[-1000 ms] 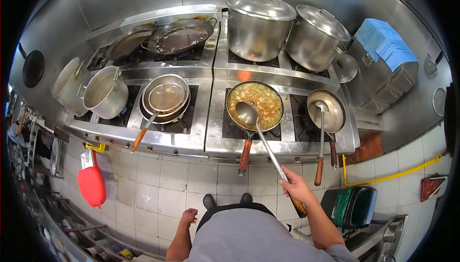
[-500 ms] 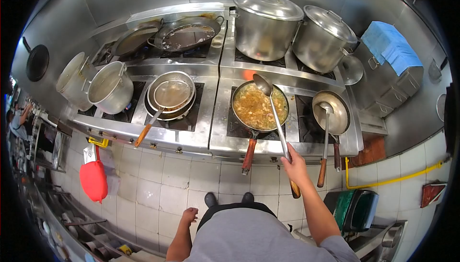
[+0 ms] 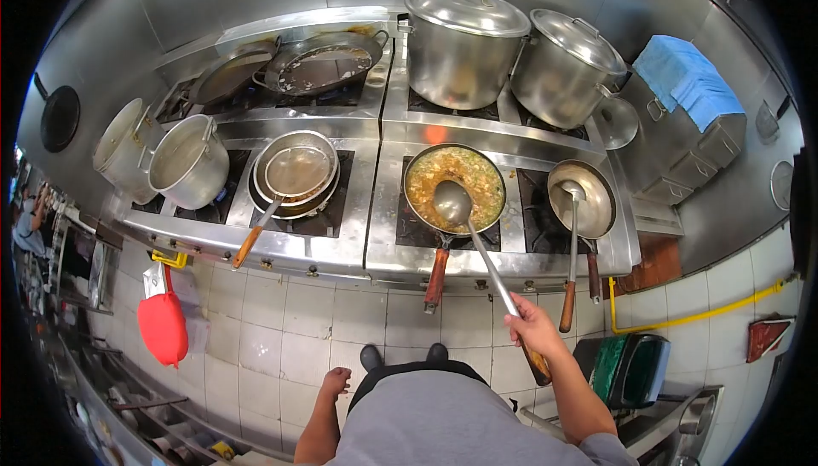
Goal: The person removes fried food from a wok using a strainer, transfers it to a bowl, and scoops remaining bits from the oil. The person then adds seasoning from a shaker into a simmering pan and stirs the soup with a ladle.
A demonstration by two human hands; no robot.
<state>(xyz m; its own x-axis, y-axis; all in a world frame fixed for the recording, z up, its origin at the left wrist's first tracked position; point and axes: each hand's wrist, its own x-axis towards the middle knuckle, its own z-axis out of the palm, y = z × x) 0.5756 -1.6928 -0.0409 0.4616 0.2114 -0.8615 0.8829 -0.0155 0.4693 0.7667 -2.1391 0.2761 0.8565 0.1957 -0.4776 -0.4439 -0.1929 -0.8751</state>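
Note:
My right hand point(image 3: 532, 328) is wrapped round the wooden end of a long metal ladle point(image 3: 491, 260). The ladle's bowl rests in the front half of a frying pan point(image 3: 411, 168) full of a chunky yellow-brown stew point(image 3: 440, 166). This pan sits on a front burner, its wooden handle point(image 3: 435, 280) pointing towards me. Beside my waist, my left hand point(image 3: 337, 381) hangs with its fingers curled in and nothing showing in them. To the right, a second pan point(image 3: 599, 204) has another ladle point(image 3: 574, 249) lying in it.
Two lidded stockpots point(image 3: 466, 53) stand behind the stew pan. At the left are open pots point(image 3: 192, 163), dark woks point(image 3: 328, 64) and a strainer point(image 3: 298, 168) over a pan. Blue cloths point(image 3: 690, 83) cover metal containers on the right. A red bag point(image 3: 163, 330) hangs at the stove front.
The ladle's bowl has come from the pan's far rim to its near half. My right hand has moved down towards me. The view has shifted slightly; my left hand stays put.

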